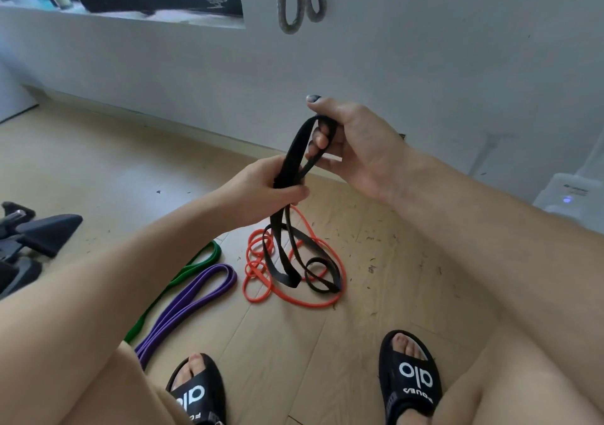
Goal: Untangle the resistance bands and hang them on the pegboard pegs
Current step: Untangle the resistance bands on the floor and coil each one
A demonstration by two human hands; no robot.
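Observation:
A black resistance band (294,159) runs between both hands. My left hand (261,189) grips its bunched strands, and my right hand (353,143) holds the top loop with the fingers hooked through it. The band's lower loops hang down onto the wooden floor over a tangled orange band (261,290). To the left on the floor lie a purple band (196,293) and a green band (196,262), side by side. A grey band (300,2) hangs on the white wall above; its peg is out of view.
My two feet in black slides (408,375) stand near the bottom. A black piece of equipment (36,235) sits on the floor at the left. A white device (568,192) with a small light stands at the right wall. A window sill (130,15) is top left.

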